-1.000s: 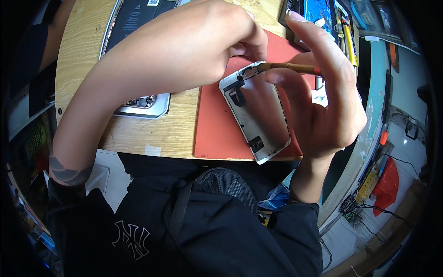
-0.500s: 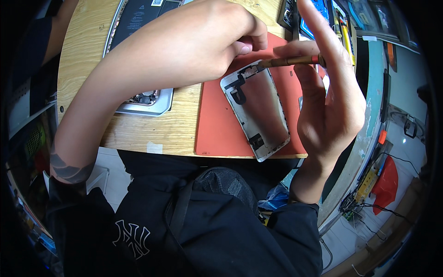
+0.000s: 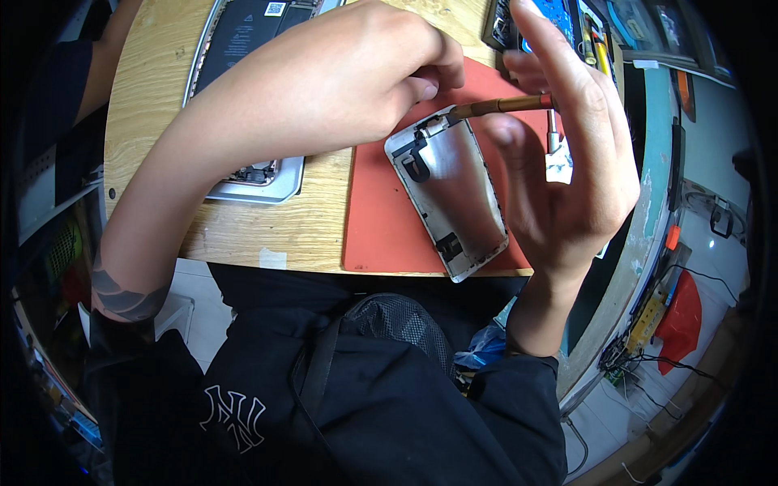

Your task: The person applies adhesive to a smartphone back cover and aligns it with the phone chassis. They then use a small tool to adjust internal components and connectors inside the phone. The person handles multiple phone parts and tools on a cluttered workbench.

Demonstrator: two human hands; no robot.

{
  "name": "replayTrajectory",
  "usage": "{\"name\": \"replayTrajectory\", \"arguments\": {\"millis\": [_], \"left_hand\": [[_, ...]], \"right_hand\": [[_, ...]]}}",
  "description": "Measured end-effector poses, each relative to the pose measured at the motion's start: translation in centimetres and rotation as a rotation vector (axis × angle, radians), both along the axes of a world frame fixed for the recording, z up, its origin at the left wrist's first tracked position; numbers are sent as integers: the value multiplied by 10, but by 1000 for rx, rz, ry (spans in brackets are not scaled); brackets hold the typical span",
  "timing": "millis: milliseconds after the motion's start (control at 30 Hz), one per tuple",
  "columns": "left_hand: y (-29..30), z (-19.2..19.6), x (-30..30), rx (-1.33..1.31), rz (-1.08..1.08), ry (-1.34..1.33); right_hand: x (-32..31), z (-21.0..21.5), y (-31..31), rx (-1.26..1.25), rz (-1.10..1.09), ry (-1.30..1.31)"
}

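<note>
My right hand [image 3: 571, 154] works a slim brown screwdriver [image 3: 506, 105]. Its rear end rests against my fingers, and the thumb is off the shaft. The screwdriver's tip meets the upper end of a phone screen panel [image 3: 462, 186], which lies back side up and tilted. A black flex cable [image 3: 416, 168] curls on the panel's upper left side. My left hand [image 3: 397, 73] is closed just above that end, index finger and thumb curled together. What they pinch, if anything, is hidden. Under both hands lies a red mat [image 3: 381, 227].
To the left, partly under my left forearm, an opened phone housing [image 3: 285, 185] with a black battery [image 3: 243, 49] lies on the wooden table [image 3: 235, 243]. Tools with yellow handles [image 3: 601, 53] and a blue item [image 3: 553, 28] stand at the far right. Another person's arm [image 3: 101, 77] shows far left.
My right thumb has come away from the screwdriver and the fingers have spread. The screwdriver's tip stays at the panel's upper end. My left hand has hardly moved.
</note>
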State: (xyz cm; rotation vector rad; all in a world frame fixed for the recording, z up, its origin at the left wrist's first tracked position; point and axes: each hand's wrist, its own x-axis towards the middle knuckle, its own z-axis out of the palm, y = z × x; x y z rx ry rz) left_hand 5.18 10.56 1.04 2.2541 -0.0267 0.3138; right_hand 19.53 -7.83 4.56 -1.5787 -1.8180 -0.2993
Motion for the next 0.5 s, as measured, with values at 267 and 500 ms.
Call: {"name": "replayTrajectory", "arguments": {"millis": [267, 500], "left_hand": [[0, 2, 0, -24, -9, 67], [-6, 6, -5, 162, -28, -64]], "right_hand": [[-4, 1, 1, 20, -40, 84], [-16, 6, -28, 131, -364, 299]]}}
